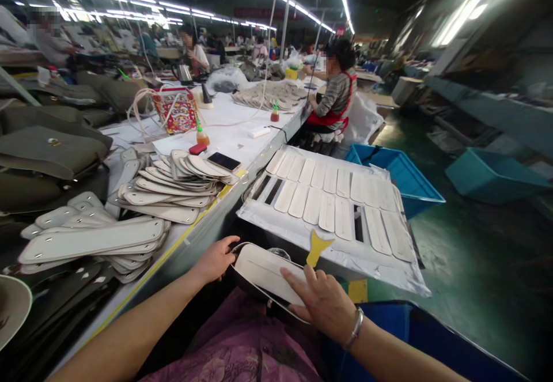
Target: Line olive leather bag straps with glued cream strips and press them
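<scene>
A dark-sided bag (259,291) sits at my lap, with a pale, round-ended panel (263,267) lying in it. My left hand (218,260) grips the bag's left end, thumb and fingers at its rim. Over the right part of the panel is my right hand (324,298), its index finger pressed on the pale surface. A yellow fan-shaped scraper (318,248) sticks up from between the fingers of that hand, blade upward. The underside of the bag and part of my left fingers are hidden.
Pale strips (309,197) lie in rows on a white-covered board (276,223) ahead. Stacked straps with metal studs (99,238), a phone (223,161) and glue bottles (202,137) occupy the left table. Blue bins (397,169) stand right. A co-worker (337,94) sits beyond the board.
</scene>
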The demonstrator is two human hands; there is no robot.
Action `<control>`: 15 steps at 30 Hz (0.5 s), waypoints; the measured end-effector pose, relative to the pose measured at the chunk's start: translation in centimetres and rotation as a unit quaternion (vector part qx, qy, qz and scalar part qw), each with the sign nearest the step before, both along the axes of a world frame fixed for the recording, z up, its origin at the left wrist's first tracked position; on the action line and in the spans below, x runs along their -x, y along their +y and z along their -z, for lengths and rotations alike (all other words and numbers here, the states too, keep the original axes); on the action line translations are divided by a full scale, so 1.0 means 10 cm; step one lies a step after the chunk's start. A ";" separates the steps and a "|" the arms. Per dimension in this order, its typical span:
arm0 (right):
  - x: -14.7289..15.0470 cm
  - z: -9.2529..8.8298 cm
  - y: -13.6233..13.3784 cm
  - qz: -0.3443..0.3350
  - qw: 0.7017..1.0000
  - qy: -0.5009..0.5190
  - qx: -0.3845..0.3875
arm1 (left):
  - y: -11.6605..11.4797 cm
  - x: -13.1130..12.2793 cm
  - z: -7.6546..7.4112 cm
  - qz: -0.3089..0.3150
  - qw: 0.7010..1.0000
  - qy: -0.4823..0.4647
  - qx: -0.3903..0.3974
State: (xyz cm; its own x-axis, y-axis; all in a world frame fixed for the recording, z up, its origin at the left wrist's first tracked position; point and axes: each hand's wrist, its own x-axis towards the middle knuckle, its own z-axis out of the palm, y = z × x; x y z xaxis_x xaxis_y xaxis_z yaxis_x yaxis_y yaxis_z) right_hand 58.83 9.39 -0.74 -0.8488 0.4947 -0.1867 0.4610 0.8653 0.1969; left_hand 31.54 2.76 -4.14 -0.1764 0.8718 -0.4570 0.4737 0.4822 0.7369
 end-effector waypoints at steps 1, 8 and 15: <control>0.02 0.00 0.00 0.002 1.000 -0.002 0.006 | 0.00 0.00 0.00 -0.014 1.000 -0.021 0.003; 0.17 -0.08 0.07 0.005 0.998 -0.031 0.054 | -0.07 0.06 -0.10 0.063 0.991 0.070 -0.096; 0.27 -0.16 0.16 0.021 0.995 -0.045 0.085 | -0.02 0.13 -0.26 0.343 0.883 0.288 -0.137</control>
State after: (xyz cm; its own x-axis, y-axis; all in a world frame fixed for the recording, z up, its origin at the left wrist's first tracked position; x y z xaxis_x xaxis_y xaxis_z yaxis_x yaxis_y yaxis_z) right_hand 56.15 10.96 0.84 -0.8041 0.4842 -0.3450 0.4847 0.8699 0.0911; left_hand 30.24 2.52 -1.57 0.3020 0.9276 -0.2198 0.9201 -0.2233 0.3219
